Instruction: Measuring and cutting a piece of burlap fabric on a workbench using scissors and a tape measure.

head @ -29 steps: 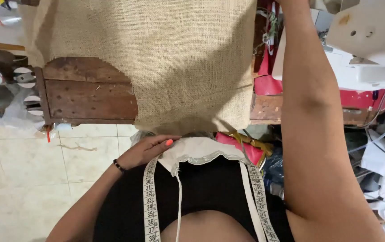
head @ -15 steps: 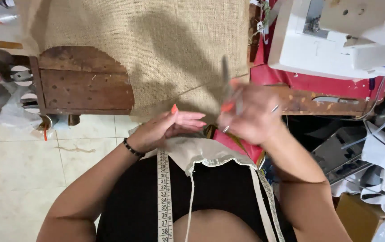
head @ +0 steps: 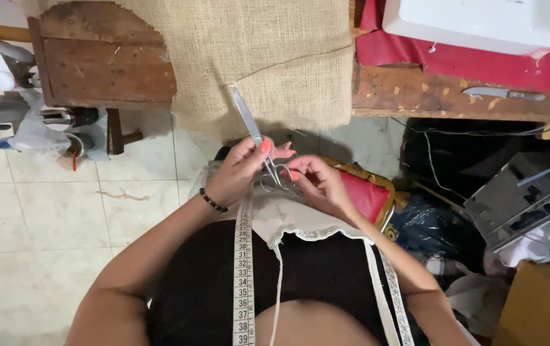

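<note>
Head view: both hands hold the scissors just below the hanging burlap. The left hand pinches the blades near the pivot and the right hand works into the loops. Best to seat the fingers fully and keep the tip off the cloth

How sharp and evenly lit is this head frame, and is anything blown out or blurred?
Head view: scissors, left hand and right hand look sharp, no motion blur; burlap weave is crisp; the white sewing machine is near overexposed; the area under the table sits in deep shadow.
</note>
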